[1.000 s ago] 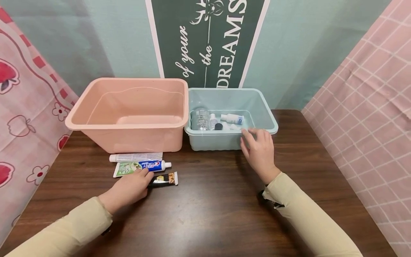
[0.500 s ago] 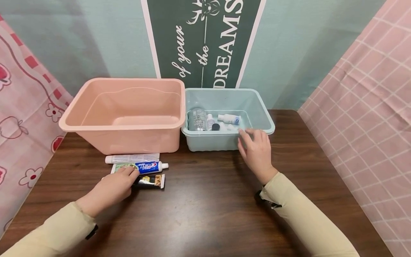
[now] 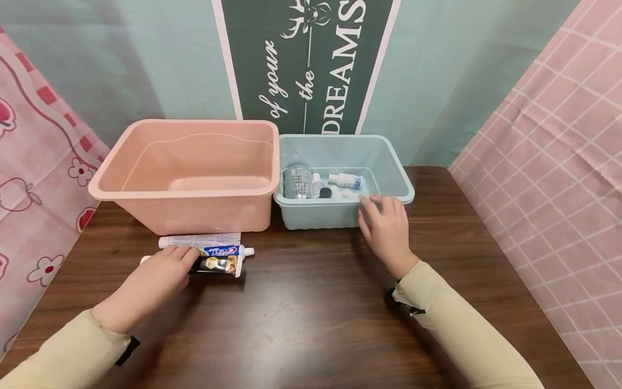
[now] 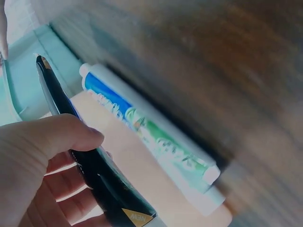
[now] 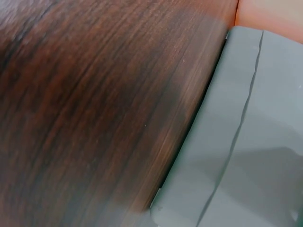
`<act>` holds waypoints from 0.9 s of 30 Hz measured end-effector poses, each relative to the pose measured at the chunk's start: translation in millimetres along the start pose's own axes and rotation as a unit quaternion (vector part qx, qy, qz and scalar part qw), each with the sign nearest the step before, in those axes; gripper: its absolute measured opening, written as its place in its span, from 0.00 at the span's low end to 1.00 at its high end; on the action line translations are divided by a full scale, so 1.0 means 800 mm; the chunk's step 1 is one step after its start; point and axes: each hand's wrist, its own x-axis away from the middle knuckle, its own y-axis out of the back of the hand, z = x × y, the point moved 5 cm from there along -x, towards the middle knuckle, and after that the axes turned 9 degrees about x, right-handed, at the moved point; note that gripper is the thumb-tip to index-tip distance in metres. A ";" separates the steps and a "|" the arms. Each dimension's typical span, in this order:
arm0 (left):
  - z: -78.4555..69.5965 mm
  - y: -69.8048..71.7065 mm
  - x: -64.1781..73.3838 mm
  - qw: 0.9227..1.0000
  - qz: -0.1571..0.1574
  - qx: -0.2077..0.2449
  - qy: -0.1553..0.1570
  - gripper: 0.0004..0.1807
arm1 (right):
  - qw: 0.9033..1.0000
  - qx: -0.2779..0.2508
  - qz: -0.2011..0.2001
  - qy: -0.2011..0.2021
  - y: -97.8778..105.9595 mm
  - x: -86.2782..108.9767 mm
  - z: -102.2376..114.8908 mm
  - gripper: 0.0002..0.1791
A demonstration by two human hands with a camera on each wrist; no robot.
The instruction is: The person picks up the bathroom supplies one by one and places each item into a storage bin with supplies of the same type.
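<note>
My left hand (image 3: pixel 150 283) grips a black toothpaste tube (image 3: pixel 216 264), which overlaps the blue, green and white toothpaste tube (image 3: pixel 221 250) behind it in the head view. Seen from the left wrist, thumb and fingers wrap the black tube, whose end carries a "NEW" label, and the blue and green tube (image 4: pixel 147 125) lies on the table beyond. A whitish tube (image 3: pixel 204 240) lies flat behind these, partly covered by the left fingers. At the front rim of the light blue bin (image 3: pixel 320 214), my right hand (image 3: pixel 387 229) rests with relaxed fingertips on the edge.
A larger pink bin (image 3: pixel 209 212) stands left of the blue one, right behind the tubes. Inside the blue bin are a clear bottle (image 3: pixel 298 182), a white tube (image 3: pixel 345 180) and several small bottles. Curtains border the brown wooden table (image 3: pixel 311 302).
The left hand has moved left with the black tube, which has come up and now overlaps the blue and green tube. The right hand has stayed at the blue bin's rim.
</note>
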 end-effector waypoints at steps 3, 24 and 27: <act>0.001 0.008 -0.003 1.000 -0.009 -0.007 -0.003 0.16 | 1.000 -0.003 -0.005 -0.003 0.000 0.000 -0.001 0.16; 0.011 0.077 -0.019 0.999 -0.012 -0.034 0.003 0.18 | 1.000 0.000 -0.006 -0.002 0.000 0.002 0.000 0.16; 0.011 0.084 -0.020 0.999 -0.005 -0.037 0.014 0.18 | 1.000 -0.002 -0.011 -0.002 -0.001 0.001 0.000 0.16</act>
